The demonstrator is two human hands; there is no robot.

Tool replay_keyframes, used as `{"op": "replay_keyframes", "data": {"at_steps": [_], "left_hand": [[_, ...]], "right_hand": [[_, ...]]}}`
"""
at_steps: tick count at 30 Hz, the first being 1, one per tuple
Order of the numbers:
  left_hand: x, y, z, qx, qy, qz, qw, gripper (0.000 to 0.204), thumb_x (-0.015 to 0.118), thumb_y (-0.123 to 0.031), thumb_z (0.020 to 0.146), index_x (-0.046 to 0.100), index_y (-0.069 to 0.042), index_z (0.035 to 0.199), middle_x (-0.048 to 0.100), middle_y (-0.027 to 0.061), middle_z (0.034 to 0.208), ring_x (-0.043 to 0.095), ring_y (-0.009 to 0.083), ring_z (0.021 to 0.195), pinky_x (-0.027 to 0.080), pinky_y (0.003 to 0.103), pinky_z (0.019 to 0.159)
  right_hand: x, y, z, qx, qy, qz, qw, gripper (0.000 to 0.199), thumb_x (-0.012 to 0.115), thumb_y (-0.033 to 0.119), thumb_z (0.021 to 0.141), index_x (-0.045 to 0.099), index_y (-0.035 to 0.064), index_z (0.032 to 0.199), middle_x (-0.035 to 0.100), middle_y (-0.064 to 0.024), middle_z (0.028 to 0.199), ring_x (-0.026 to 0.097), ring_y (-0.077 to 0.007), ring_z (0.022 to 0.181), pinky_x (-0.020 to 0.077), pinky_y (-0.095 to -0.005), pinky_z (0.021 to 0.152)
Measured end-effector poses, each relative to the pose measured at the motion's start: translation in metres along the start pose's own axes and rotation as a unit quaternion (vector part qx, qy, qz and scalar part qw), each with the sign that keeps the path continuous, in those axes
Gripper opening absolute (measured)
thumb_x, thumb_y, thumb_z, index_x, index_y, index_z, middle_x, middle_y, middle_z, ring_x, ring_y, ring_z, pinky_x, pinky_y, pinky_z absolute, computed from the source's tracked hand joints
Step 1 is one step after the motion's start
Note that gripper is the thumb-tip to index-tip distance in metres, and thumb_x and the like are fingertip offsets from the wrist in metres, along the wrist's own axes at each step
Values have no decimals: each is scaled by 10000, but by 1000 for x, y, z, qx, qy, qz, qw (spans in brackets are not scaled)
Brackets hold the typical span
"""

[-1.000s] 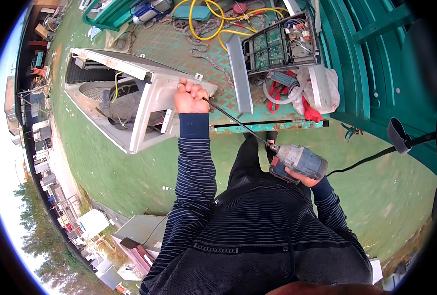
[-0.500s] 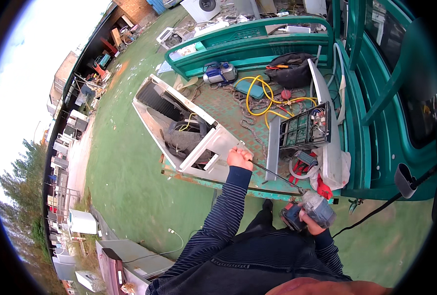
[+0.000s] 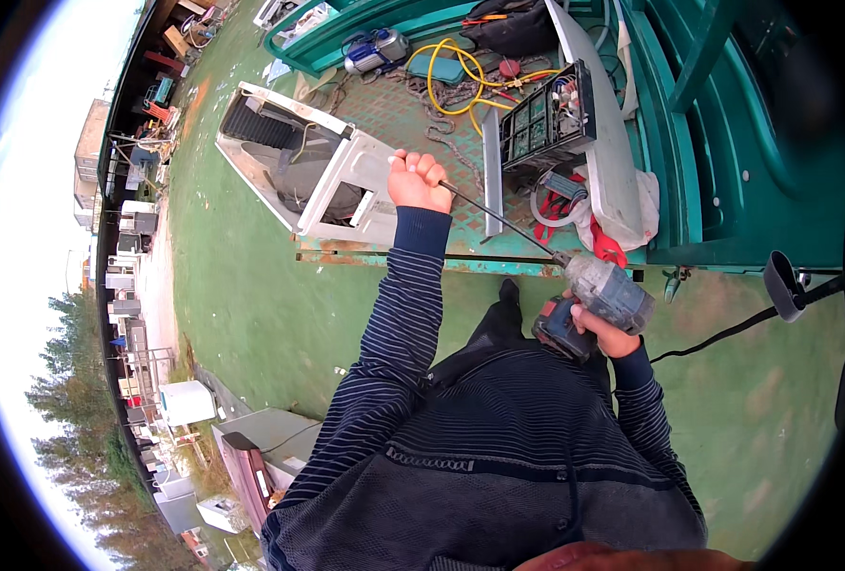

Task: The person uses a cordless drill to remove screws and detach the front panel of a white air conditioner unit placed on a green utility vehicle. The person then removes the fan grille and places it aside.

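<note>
The right hand grips a power drill; the left hand curls round its long bit, probably steadying it, beside the white casing at the near-left corner of the truck bed.

- Power drill: matt plastic, scuffed and dusty.
- Long bit: dark metal.
- Appliance casing: smooth off-white painted finish.
- Cargo bed: rough metal with worn paint.
- Truck wall: glossy painted metal.
- Sleeve: matt striped cloth.
</note>
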State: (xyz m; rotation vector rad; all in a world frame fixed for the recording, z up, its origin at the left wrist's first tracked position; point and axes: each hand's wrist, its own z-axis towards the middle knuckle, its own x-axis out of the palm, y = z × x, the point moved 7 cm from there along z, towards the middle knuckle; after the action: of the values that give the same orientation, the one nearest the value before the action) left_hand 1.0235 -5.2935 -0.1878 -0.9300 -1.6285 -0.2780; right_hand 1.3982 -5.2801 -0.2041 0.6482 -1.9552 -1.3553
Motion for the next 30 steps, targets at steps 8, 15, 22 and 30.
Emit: {"op": "replay_keyframes", "data": {"at_steps": [8,15,22,30], "left_hand": [[27,-6,-11,-31,77,-22,996,283,341,-321,1068,504,-109,975,401,-1,704,321,128,526,256,269,420],[12,-16,-4,24,-4,18,1000,271,345,-306,1079,515,-103,1020,486,9,793,361,115,556,310,261,455],[-2,-31,-24,177,-106,64,976,234,382,-365,1067,463,-159,1144,518,0,869,364,97,581,299,251,456],[-68,-45,-45,138,-188,-140,962,117,372,-152,960,437,-59,934,611,97,918,545,166,682,543,325,629]], "right_hand": [[-11,-10,0,-187,-52,-275,942,393,770,131,831,640,31,1188,689,-99,1137,648,-236,1050,489,-360,907],[-14,-39,5,-112,-19,-232,966,433,776,139,827,623,18,1214,679,-123,1153,636,-265,1083,473,-374,947],[16,-38,14,-26,24,-78,996,277,614,180,933,582,-14,1129,525,4,764,491,-87,690,383,-239,650],[37,-99,25,3,168,28,985,328,536,192,998,487,-11,1250,453,-9,775,453,-106,731,387,-267,727]]}}
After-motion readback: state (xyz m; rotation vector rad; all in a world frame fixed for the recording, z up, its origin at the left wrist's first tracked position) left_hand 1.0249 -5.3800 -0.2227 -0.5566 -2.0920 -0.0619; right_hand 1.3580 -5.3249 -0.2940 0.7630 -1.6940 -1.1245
